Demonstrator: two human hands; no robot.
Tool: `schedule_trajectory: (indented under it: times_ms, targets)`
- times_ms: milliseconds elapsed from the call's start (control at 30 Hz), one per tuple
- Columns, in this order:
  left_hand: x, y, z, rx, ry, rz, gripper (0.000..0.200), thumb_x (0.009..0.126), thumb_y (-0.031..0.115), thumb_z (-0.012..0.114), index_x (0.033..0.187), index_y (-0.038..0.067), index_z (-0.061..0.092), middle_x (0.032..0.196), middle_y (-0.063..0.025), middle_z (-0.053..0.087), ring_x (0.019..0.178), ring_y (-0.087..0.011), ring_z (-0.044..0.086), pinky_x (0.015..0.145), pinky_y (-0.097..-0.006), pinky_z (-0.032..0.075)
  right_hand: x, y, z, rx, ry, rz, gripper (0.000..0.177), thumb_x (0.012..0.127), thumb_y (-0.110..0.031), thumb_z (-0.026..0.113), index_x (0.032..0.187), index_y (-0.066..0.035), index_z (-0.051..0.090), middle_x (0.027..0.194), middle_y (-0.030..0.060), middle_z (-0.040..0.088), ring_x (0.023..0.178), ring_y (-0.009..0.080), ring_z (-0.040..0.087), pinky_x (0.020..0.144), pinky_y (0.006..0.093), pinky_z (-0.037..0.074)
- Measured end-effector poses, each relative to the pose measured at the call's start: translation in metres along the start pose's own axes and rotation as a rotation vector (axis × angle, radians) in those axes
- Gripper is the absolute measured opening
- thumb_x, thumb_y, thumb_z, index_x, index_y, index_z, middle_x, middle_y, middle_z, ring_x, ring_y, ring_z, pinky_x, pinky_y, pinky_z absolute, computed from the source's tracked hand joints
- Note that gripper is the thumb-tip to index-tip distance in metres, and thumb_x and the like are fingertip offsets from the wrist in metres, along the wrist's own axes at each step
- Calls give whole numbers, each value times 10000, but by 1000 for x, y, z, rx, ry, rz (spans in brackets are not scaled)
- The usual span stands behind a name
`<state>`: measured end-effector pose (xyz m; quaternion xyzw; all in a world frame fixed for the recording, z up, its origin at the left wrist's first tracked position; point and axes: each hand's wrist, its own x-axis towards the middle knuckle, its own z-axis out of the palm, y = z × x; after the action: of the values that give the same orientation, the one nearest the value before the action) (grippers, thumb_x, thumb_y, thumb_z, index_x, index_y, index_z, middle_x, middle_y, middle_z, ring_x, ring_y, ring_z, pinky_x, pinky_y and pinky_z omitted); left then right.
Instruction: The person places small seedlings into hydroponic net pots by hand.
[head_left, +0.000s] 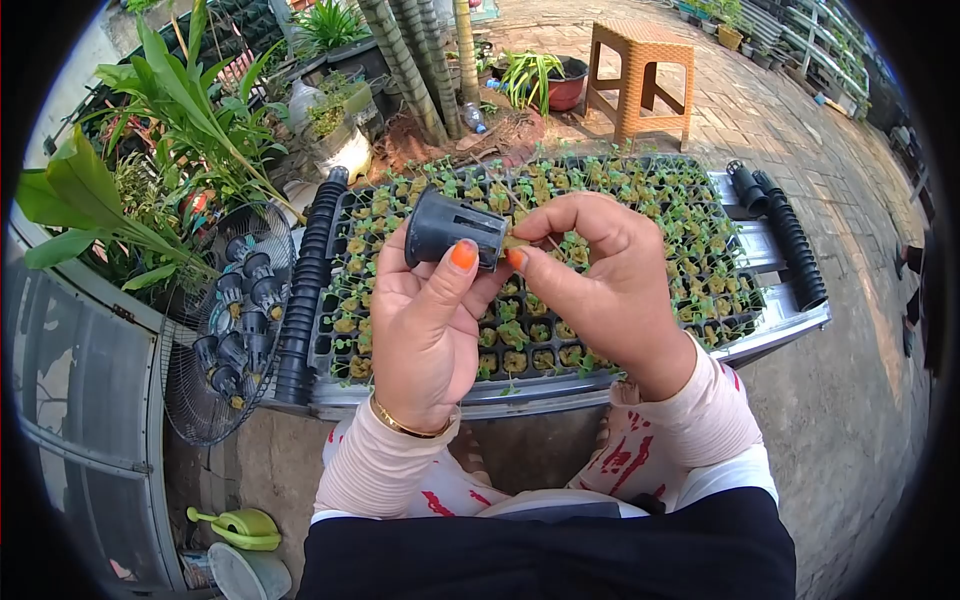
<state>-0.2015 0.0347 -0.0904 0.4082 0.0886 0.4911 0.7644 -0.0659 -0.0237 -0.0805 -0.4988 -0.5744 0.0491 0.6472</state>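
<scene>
My left hand (pixel 430 335) is closed around a black net pot (pixel 455 228) with slotted sides. The pot lies tipped on its side, rim to the left and base to the right. At the base, my right hand (pixel 605 270) pinches a small yellowish-brown strip (pixel 514 241) between thumb and forefinger. How far this strip reaches inside the pot is hidden. Below both hands is a black seedling tray (pixel 545 358), its cells filled with brownish plugs and small green seedlings.
Left of the tray lies a long stack of nested black pots (pixel 308 290). A wire basket (pixel 185 400) holds several net pots (pixel 258 340). More stacked pots (pixel 795 240) lie at the right. A woven-pattern stool (pixel 640 80) stands behind; a green watering can (pixel 245 528) sits lower left.
</scene>
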Motion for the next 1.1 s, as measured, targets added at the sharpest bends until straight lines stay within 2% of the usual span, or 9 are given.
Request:
schedule_trajectory:
  times_ms: [100,233,333,533,600,700,933,1033,1100]
  targets:
    - [-1,-3,1,18,-3,15,350,844,45,611,1138,22,423,1023,-100,576,953,-195,594,857,-374,511,-3,4,3,-173,68,-152,130,639,-70,683,754,-36,632,713,82,625,655,233,594,644,323,420]
    - [0,-3,-1,-6,-16,1,329,844,45,611,1119,23,431,1010,-97,580,949,-195,595,849,-366,516,-4,6,7,-231,132,-271,128,634,-71,687,747,-55,627,690,70,613,650,237,586,637,327,394]
    - [1,1,-1,-19,-1,-12,296,847,62,613,1091,31,447,997,-92,584,928,-195,601,837,-354,522,2,4,-1,-165,21,-272,164,631,-55,680,787,-51,629,722,77,615,690,241,589,669,336,392]
    - [-1,1,-3,-41,34,-50,255,857,100,611,1057,49,462,981,-73,586,898,-182,610,824,-351,528,7,-7,-11,-434,-27,-566,264,589,-28,698,844,-57,639,806,51,623,752,214,581,757,337,381]
    - [-1,-1,-8,-21,-48,-17,254,910,153,525,1140,52,485,1073,-93,600,974,-194,603,855,-338,511,6,-4,-7,-505,2,-644,249,587,-25,700,824,-74,640,779,34,610,729,200,572,759,344,362]
    - [-2,4,2,-54,25,-50,248,857,97,610,1049,47,461,964,-64,589,893,-176,611,801,-346,534,5,-4,-7,-498,19,-643,226,591,-17,699,799,-77,637,769,28,606,717,197,572,761,351,365]
    - [-4,3,6,-28,31,-25,244,857,72,599,1053,37,457,967,-81,590,892,-179,611,793,-336,534,0,-3,-1,-481,87,-618,192,599,-14,700,764,-80,628,750,24,607,708,192,574,767,350,369]
    - [-1,6,-1,-42,-34,-52,302,846,67,611,1092,29,440,990,-97,583,911,-194,606,811,-355,525,3,-5,-7,-447,8,-614,191,609,-18,699,781,-68,636,749,35,615,706,196,578,752,336,381]
    - [-1,7,-1,-23,-64,4,425,834,56,620,1189,21,389,1049,-120,559,956,-216,588,857,-379,502,5,-8,-12,-291,-62,-469,206,615,-35,711,809,-54,645,755,52,623,707,202,583,715,323,393]
